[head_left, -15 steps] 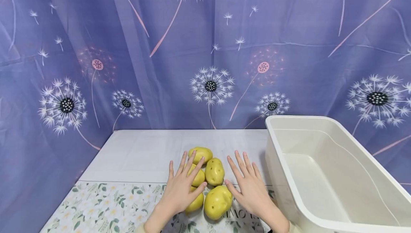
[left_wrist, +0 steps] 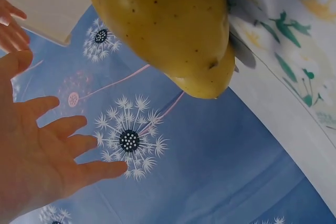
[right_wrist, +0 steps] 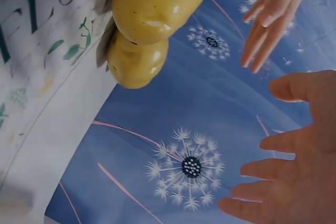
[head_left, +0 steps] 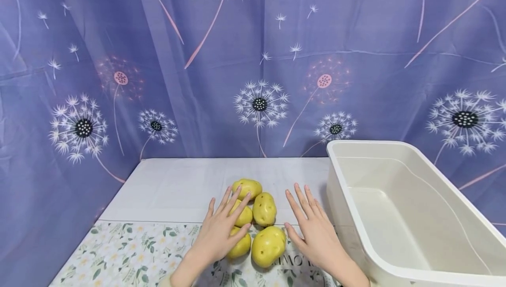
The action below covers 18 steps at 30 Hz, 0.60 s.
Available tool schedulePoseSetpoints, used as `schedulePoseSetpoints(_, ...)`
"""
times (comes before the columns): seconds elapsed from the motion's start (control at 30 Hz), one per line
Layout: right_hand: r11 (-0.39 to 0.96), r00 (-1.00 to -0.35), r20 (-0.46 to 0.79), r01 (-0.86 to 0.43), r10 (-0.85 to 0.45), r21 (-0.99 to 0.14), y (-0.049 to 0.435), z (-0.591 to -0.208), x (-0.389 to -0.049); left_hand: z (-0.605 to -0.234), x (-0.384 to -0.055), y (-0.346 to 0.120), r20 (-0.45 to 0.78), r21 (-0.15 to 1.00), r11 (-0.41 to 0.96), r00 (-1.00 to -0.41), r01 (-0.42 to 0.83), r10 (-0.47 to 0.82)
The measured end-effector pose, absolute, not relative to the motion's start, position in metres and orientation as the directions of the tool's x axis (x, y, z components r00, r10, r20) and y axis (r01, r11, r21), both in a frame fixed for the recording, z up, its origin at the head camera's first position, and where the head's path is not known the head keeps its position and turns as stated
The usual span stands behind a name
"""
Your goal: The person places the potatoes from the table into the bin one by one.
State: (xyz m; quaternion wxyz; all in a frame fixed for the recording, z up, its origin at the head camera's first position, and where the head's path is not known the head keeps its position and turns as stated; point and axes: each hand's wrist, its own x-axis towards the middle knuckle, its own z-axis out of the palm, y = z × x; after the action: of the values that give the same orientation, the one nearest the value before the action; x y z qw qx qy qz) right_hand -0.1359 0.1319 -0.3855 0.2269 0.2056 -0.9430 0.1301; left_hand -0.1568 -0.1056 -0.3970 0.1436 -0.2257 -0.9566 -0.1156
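Several yellow potatoes lie in a loose cluster in the middle of the head view, among them a big front potato (head_left: pixel 269 246), one behind it (head_left: pixel 264 209) and the farthest one (head_left: pixel 247 188). My left hand (head_left: pixel 217 236) is spread above the left side of the cluster, partly covering two potatoes. To the right of the cluster my right hand (head_left: pixel 318 236) hovers, fingers straight and holding nothing. In the left wrist view the left hand (left_wrist: pixel 50 156) appears palm-side, apart from a potato (left_wrist: pixel 157 19). The right wrist view shows the right hand (right_wrist: pixel 299 166) likewise apart from a potato (right_wrist: pixel 157 6).
A deep off-white plastic tub (head_left: pixel 389 216) stands on the right, close to the right hand. White and floral cloth (head_left: pixel 130 252) covers the table. A purple dandelion-print curtain (head_left: pixel 213 76) hangs behind and along the left side.
My right hand has shifted a little to the right, away from the potatoes. The left hand has hardly moved, and the potatoes lie as before.
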Motion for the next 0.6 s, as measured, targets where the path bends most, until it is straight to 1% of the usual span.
schedulePoseSetpoints(0.23, 0.863, -0.755, 0.568, -0.484, -0.329, -0.143, 0.142, -0.379, -0.128, -0.397, -0.153, -0.109, 0.339, 0.166, 0.865, -0.851, 0.473, 0.401)
schedulePoseSetpoints(0.47, 0.826, -0.684, 0.631, -0.551, -0.367, -0.117, 0.151, -0.368, -0.120, -0.397, -0.151, -0.112, 0.339, 0.164, 0.862, -0.848, 0.479, 0.407)
schedulePoseSetpoints(0.6, 0.806, -0.668, 0.639, -0.579, -0.383, -0.122, 0.157, -0.362, -0.116, -0.399, -0.150, -0.115, 0.349, 0.162, 0.858, -0.842, 0.487, 0.411)
